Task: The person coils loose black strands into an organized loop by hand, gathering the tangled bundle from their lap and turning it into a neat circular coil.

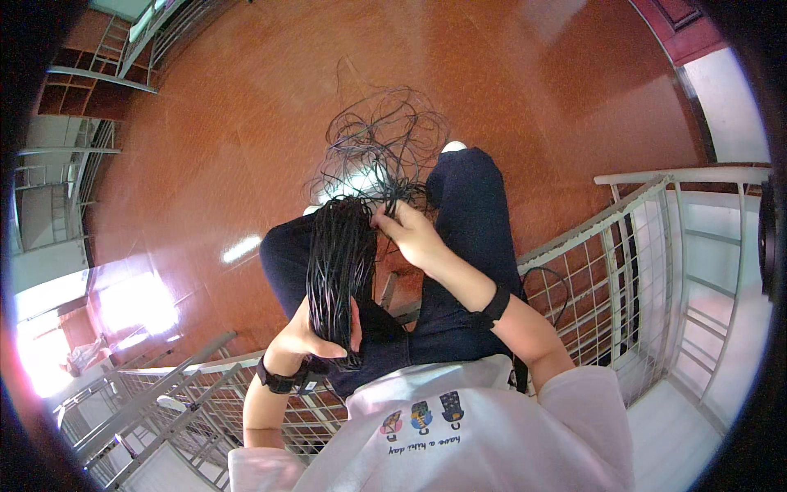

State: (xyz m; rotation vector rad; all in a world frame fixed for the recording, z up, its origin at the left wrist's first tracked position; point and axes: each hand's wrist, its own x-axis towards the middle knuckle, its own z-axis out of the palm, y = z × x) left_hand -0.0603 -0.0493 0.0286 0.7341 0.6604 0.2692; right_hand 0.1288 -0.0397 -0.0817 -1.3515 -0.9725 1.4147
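A thick bundle of thin, glossy black strands [341,264] hangs lengthwise over my left thigh. My left hand [320,338] grips its near end, with the thumb across the front and fingers behind. By the bundle's far end, my right hand [409,230] has its thumb and fingers closed on some dark strands between my knees; the fingertips are partly hidden. From there a loose tangle of black strands [390,123] spreads forward over the reddish-brown floor [258,135]. Whether the tangle joins the bundle cannot be made out.
I sit with knees apart in dark trousers [470,246]. Metal mesh bed frames [590,277] stand close at right and behind at left [203,393]. More metal frames [104,77] line the far left. A dark cable loop [562,283] hangs by the right mesh.
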